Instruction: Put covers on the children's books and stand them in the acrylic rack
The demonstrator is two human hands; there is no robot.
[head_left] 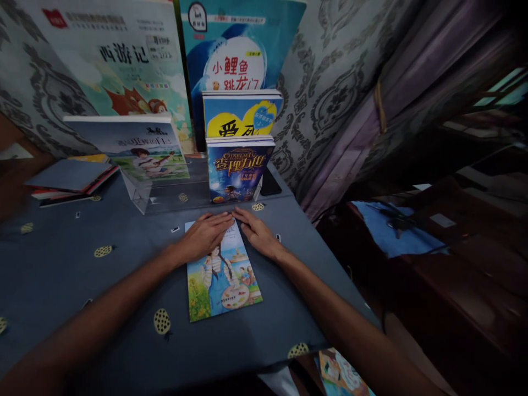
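A thin picture book (pixel 223 280) with a girl in a blue dress on its cover lies flat on the dark blue tablecloth (pixel 74 275). My left hand (pixel 206 234) rests palm down on the book's top edge, fingers flat. My right hand (pixel 258 231) lies flat at the book's upper right corner, its fingertips meeting the left hand's. Neither hand grips anything. Just beyond the hands stands a clear acrylic rack (pixel 165 195) holding upright books, the nearest a dark blue one (pixel 237 170).
More books stand in the rack: a yellow-and-blue one (pixel 241 115) and a guitar-cover one (pixel 140 146). Two large books lean on the patterned wall (pixel 330 99). A flat book stack (pixel 72 179) lies far left. The table edge drops off at right beside a curtain (pixel 404 93).
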